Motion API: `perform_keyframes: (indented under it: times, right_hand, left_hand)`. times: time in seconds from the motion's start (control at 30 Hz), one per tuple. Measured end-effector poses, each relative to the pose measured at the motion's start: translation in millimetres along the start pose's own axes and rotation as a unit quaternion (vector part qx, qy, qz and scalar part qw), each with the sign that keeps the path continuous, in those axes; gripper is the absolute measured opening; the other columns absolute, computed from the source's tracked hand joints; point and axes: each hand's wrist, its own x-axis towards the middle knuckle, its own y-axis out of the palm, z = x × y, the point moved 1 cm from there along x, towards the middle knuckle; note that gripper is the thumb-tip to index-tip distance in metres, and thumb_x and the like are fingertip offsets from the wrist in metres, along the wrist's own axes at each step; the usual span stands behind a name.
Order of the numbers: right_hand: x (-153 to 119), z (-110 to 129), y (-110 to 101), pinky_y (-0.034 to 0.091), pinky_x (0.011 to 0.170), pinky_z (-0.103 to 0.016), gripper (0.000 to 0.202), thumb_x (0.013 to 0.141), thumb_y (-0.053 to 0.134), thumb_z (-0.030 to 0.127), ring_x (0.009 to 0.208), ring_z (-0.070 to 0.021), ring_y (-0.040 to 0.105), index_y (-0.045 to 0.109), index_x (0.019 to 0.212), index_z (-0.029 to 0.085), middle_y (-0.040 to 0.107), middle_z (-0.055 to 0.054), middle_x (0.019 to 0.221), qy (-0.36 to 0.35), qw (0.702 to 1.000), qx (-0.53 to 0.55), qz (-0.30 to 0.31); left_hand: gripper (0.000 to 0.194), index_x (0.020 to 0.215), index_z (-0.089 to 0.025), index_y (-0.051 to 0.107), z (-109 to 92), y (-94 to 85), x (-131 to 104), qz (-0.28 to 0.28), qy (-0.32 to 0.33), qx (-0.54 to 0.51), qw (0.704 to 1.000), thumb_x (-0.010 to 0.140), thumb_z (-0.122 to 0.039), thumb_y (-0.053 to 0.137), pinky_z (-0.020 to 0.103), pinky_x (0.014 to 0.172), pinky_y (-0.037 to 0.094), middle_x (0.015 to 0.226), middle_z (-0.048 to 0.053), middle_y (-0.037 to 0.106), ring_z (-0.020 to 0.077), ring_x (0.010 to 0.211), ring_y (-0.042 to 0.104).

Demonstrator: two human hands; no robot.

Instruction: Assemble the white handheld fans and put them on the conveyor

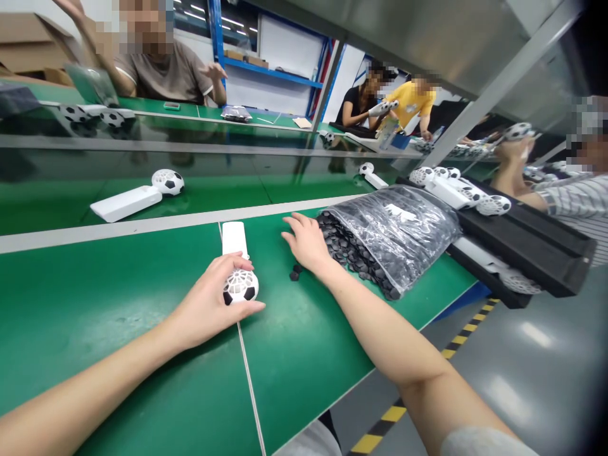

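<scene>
My left hand (216, 297) is closed around the round head of a white handheld fan (240, 286), which has a grille and black soccer-ball patches. The fan lies on the green table, its flat white handle pointing away from me. My right hand (308, 240) hovers at or rests on the mouth of a clear plastic bag (403, 228), fingers spread and apparently holding nothing. Small black pentagon-shaped pieces (349, 247) spill from the bag's opening. A couple of loose black pieces (295, 273) lie on the table just below my right hand.
On the green conveyor (261, 180) beyond the pale rail lie another fan (137, 195) and a smaller-looking one (373, 175). Black trays (522, 234) stacked with fans stand at the right. A co-worker (166, 69) sits opposite; other people work at the far right.
</scene>
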Motion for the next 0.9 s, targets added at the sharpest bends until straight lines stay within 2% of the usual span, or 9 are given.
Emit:
perform_keyframes:
  times: [0.07, 0.23, 0.4, 0.47, 0.53, 0.63, 0.7, 0.8, 0.9]
  right_hand:
    - [3, -11, 0, 0.039, 0.084, -0.043, 0.025, 0.086, 0.048, 0.02, 0.106, -0.0283, 0.046, 0.058, 0.109, 0.018, 0.056, -0.013, 0.116, 0.032, 0.996, -0.08, 0.037]
    - [-1, -11, -1, 0.042, 0.076, -0.036, 0.022, 0.083, 0.045, 0.009, 0.086, -0.026, 0.058, 0.065, 0.092, 0.014, 0.064, -0.015, 0.089, 0.002, 0.992, -0.094, 0.078]
    - [-3, -3, -3, 0.043, 0.076, -0.04, 0.024, 0.085, 0.04, 0.008, 0.088, -0.0279, 0.058, 0.062, 0.095, 0.01, 0.062, -0.018, 0.091, -0.013, 0.995, -0.074, 0.058]
    - [-4, 1, -3, 0.044, 0.079, -0.035, 0.021, 0.085, 0.044, 0.012, 0.09, -0.0224, 0.058, 0.06, 0.099, 0.014, 0.063, -0.012, 0.094, -0.035, 0.998, -0.018, 0.049]
    - [-9, 8, -5, 0.046, 0.076, -0.03, 0.016, 0.083, 0.05, 0.016, 0.084, -0.0169, 0.059, 0.059, 0.097, 0.017, 0.064, -0.005, 0.09, -0.055, 0.992, 0.111, 0.038]
    - [-20, 24, -10, 0.047, 0.069, -0.027, 0.006, 0.079, 0.059, 0.02, 0.072, -0.0138, 0.059, 0.061, 0.083, 0.018, 0.064, -0.001, 0.079, -0.094, 0.945, 0.311, 0.049]
    - [-28, 35, -13, 0.047, 0.069, -0.027, 0.002, 0.077, 0.062, 0.02, 0.073, -0.0139, 0.058, 0.063, 0.077, 0.018, 0.064, -0.001, 0.078, -0.145, 0.922, 0.352, 0.074]
    - [-35, 48, -12, 0.046, 0.076, -0.03, 0.004, 0.077, 0.062, 0.017, 0.079, -0.0151, 0.058, 0.065, 0.077, 0.02, 0.066, -0.001, 0.079, -0.223, 0.905, 0.35, 0.092]
    - [-37, 54, -7, 0.045, 0.078, -0.032, 0.008, 0.079, 0.06, 0.017, 0.08, -0.0157, 0.059, 0.065, 0.077, 0.022, 0.068, 0.0, 0.08, -0.25, 0.906, 0.328, 0.094]
  left_hand:
    - [0.04, 0.101, -0.022, 0.047, 0, -1.2, 0, -0.013, 0.02, 0.015, 1.0, 0.069, -0.042, 0.061, 0.042, 0.1, 0.03, 0.119, 0.007, 0.046, 0.0253, 0.119, 0.038]
    - [0.035, 0.099, -0.023, 0.05, 3, -10.4, 3, 0.016, 0.035, 0.015, 0.999, 0.067, -0.035, 0.061, 0.042, 0.098, 0.035, 0.115, 0.005, 0.043, 0.0239, 0.112, 0.042]
    - [0.055, 0.108, -0.02, 0.048, 8, -20.4, 5, -0.028, -0.073, 0.023, 0.997, 0.059, -0.039, 0.066, 0.042, 0.092, 0.039, 0.111, 0.007, 0.042, 0.0261, 0.106, 0.046]
    - [0.055, 0.108, -0.019, 0.049, 9, -26.1, 6, 0.001, -0.092, 0.01, 0.996, 0.059, -0.038, 0.065, 0.039, 0.084, 0.043, 0.106, 0.006, 0.047, 0.0238, 0.096, 0.051]
    - [0.054, 0.11, -0.02, 0.049, 9, -33.8, 7, 0.045, -0.085, -0.006, 0.995, 0.06, -0.034, 0.064, 0.035, 0.078, 0.045, 0.105, 0.005, 0.051, 0.0218, 0.089, 0.054]
    - [0.056, 0.117, -0.022, 0.045, 12, -44.4, 8, 0.13, -0.066, -0.042, 0.988, 0.063, -0.028, 0.06, 0.031, 0.069, 0.045, 0.103, 0.004, 0.055, 0.0202, 0.084, 0.056]
    - [0.058, 0.121, -0.023, 0.043, 14, -47.0, 8, 0.163, -0.056, -0.056, 0.983, 0.065, -0.027, 0.057, 0.029, 0.067, 0.045, 0.103, 0.004, 0.056, 0.0195, 0.084, 0.056]
    - [0.057, 0.117, -0.023, 0.044, 14, -42.6, 7, 0.139, -0.046, -0.033, 0.989, 0.062, -0.029, 0.06, 0.028, 0.07, 0.045, 0.108, 0.004, 0.052, 0.0193, 0.087, 0.055]
    - [0.053, 0.108, -0.022, 0.047, 12, -33.5, 6, 0.089, -0.037, 0.005, 0.995, 0.06, -0.037, 0.064, 0.031, 0.074, 0.044, 0.108, 0.004, 0.049, 0.0207, 0.09, 0.052]
